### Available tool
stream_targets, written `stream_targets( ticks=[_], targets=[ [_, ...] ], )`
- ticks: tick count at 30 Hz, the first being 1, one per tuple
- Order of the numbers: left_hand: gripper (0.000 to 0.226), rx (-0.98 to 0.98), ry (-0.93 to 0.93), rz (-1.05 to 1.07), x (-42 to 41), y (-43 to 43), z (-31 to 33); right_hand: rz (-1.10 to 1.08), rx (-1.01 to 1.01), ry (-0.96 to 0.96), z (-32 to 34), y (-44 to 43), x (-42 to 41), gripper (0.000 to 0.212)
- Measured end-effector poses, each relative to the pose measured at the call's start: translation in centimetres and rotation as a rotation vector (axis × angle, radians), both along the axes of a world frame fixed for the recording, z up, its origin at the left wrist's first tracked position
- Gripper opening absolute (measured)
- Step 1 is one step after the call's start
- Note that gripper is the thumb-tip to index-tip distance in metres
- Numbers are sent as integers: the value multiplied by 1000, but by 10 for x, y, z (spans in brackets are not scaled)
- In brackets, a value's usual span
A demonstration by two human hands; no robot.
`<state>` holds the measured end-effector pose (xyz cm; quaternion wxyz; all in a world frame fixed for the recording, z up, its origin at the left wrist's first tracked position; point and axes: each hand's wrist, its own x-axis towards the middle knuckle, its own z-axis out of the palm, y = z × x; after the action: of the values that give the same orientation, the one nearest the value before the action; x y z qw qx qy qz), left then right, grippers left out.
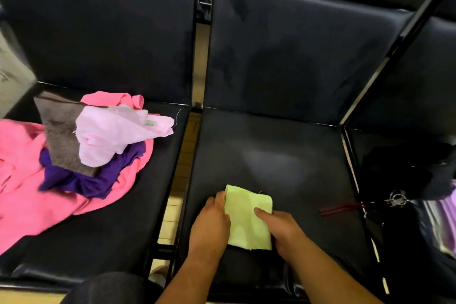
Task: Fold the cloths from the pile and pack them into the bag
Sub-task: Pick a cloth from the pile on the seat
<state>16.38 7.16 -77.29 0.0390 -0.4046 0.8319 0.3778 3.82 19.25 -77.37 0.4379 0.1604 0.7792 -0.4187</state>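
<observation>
A folded light green cloth [248,217] lies on the middle black seat [283,155], near its front edge. My left hand [212,219] grips the cloth's left edge. My right hand [281,227] holds the right side, thumb pressed on top. On the left seat lies the pile: a bright pink cloth [22,180] at the bottom, a purple cloth [98,177], a grey-brown cloth [61,136] and a pale pink cloth [113,131] on top. A dark bag [409,170] sits on the right seat, partly cut off by the frame edge.
Metal armrest bars separate the seats. A red strap [340,207] and a key ring [397,198] lie next to the bag. Purple fabric [446,207] shows at the right edge. The tiled floor [177,180] is visible in the gap between the seats.
</observation>
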Motion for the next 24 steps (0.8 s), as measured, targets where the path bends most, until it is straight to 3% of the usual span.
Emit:
stream_targets(
  ticks=[6, 9, 12, 17, 20, 24],
  targets=[
    [71, 86, 80, 72, 3, 5, -4, 178, -129, 136, 35, 3, 8, 14],
    [78, 355, 184, 187, -8, 11, 8, 169, -226, 144, 59, 21, 8, 19],
    [66, 641, 236, 173, -30, 34, 37, 115, -344, 124, 92, 58, -4, 19],
    [60, 869, 368, 182, -80, 95, 72, -12, -471, 121, 148, 126, -39, 23],
    [43, 937, 438, 147, -117, 141, 104, -90, -459, 173, 177, 181, -73, 23],
    [56, 977, 506, 11, -158, 200, 138, -130, -306, 387, 199, 251, -118, 20]
  ],
)
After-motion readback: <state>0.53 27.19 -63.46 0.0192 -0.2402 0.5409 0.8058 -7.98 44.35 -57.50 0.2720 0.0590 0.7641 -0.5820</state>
